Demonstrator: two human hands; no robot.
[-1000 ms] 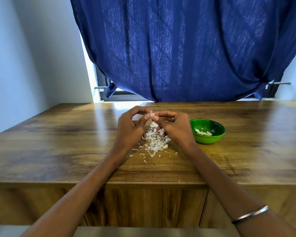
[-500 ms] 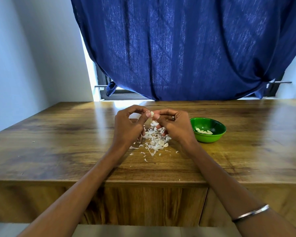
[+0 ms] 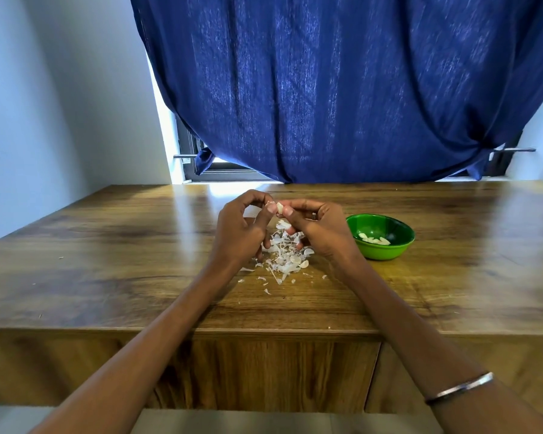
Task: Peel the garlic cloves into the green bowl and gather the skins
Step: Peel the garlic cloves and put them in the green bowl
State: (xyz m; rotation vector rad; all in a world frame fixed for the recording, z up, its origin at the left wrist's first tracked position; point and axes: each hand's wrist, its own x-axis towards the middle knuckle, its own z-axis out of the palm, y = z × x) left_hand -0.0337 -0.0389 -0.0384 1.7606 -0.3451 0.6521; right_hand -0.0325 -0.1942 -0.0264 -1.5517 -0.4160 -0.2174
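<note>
Both hands are raised over the wooden table (image 3: 107, 261), fingertips meeting around one pale garlic clove (image 3: 279, 207). My left hand (image 3: 240, 230) pinches the clove's left side, where a flap of skin sticks up. My right hand (image 3: 318, 228) pinches its right side with thumb and forefinger. Under the hands lies a loose pile of white garlic skins (image 3: 284, 256), partly hidden by my fingers. To the right stands the green bowl (image 3: 398, 245) with several peeled cloves (image 3: 373, 239) inside.
Stray skin flakes (image 3: 265, 285) are scattered toward the table's front edge. A dark blue curtain (image 3: 342, 89) hangs behind the table over a window. A white wall stands at the left.
The hands have stayed over the pile, working the same clove. A small flap of skin now stands out at the left fingertips.
</note>
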